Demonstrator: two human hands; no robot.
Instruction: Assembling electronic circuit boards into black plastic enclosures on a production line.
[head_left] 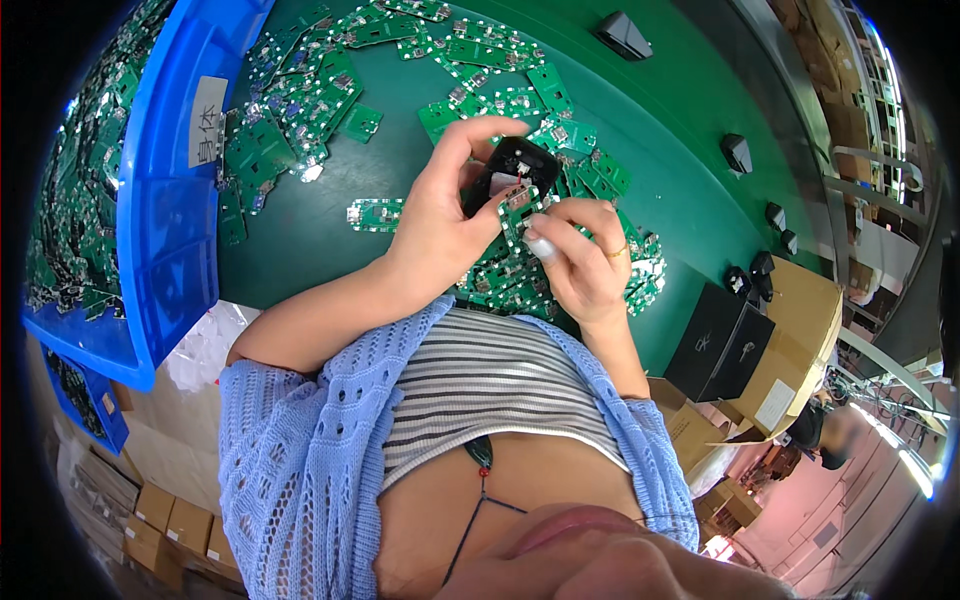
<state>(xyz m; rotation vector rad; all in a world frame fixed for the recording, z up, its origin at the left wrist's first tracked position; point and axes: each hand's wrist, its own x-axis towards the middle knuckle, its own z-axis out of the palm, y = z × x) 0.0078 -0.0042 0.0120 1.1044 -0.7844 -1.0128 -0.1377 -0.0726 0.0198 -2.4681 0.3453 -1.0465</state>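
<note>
My left hand (435, 220) is wrapped round a black plastic housing (528, 158), tilted with its hollow inside facing up. A light patch and a bit of red wire show in it. At its near edge sits a small green circuit board (517, 203), with my left thumb beside it. The fingers of my right hand (585, 258) are closed in a pinch on this board's right side. Below both hands lies a pile of similar circuit boards (490, 285), and a single board (376, 214) rests left of my left wrist.
Heaps of green boards (300, 100) cover the far side of the green table (310, 235). A blue bin (175, 230) of boards stands at the left. Black housings (623, 36) lie along the right side, near a black box (718, 342) and an open cardboard box (800, 330).
</note>
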